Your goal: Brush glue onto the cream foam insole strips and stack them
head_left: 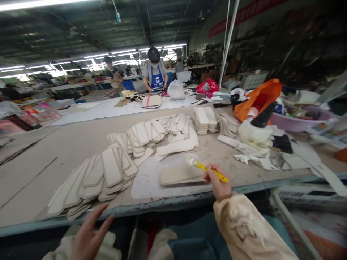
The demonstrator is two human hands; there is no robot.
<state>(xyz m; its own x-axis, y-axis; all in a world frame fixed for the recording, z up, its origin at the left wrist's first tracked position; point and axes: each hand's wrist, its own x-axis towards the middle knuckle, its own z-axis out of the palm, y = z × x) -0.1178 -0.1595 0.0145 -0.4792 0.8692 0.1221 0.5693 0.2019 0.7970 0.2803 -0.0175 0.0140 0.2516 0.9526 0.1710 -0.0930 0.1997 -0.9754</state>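
My right hand [219, 181] grips a yellow-handled brush [207, 169], its bristle end coated in something white and pointing left. The brush is held above a small stack of beige, round-cornered pieces [180, 174] on a white sheet [146, 182] near the table edge. My left hand [90, 231] is at the lower left, off the table edge, fingers apart with nothing in them. Beyond it, fanned piles of cream rounded strips [112, 168] spread across the table. Below the left hand lie more pale pieces [108, 249], partly covered by it.
Upright stacks of cream pieces [202, 121] stand farther back. To the right are a white plastic-wrapped container [253, 133], an orange bag [260, 95] and a lilac basin [303, 122] of odds and ends. A person in a blue apron [156, 77] works across the table.
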